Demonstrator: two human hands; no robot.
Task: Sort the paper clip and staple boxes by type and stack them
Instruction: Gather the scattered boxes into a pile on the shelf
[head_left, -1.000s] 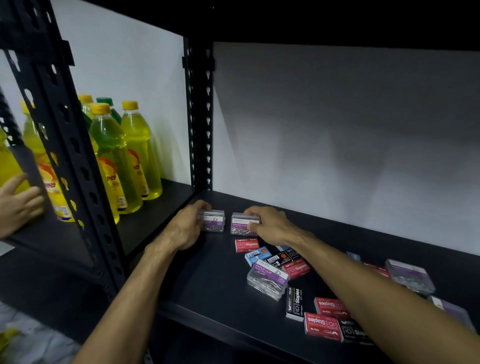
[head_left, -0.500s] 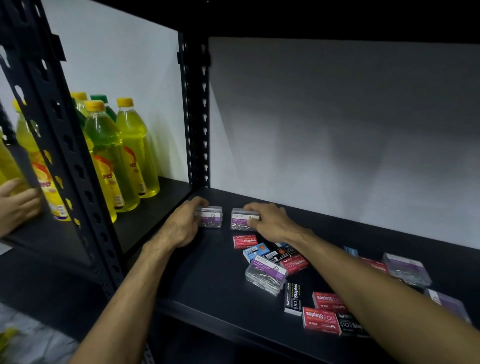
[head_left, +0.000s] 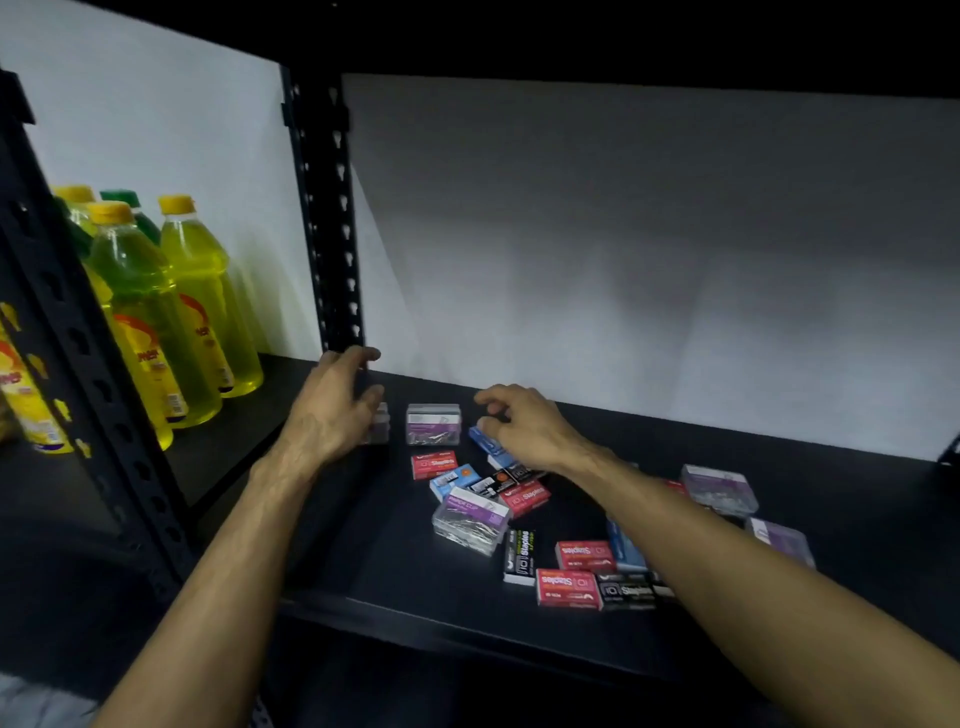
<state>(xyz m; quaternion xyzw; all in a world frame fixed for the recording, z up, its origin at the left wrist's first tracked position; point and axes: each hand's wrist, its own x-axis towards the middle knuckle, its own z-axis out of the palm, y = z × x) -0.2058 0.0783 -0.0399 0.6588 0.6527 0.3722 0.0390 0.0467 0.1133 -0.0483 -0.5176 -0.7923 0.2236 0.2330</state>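
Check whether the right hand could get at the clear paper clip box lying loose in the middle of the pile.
Probably yes: the clear paper clip box lies uncovered on top, just beside the right hand.

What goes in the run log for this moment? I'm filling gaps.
left hand: on clear clip box | right hand: pinching blue box | clip box: standing free between hands

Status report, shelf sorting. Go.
Left hand on clear clip box at shelf post. Right hand pinching blue box. Second clip box stands free between. Loose boxes unsorted; nothing blocking.
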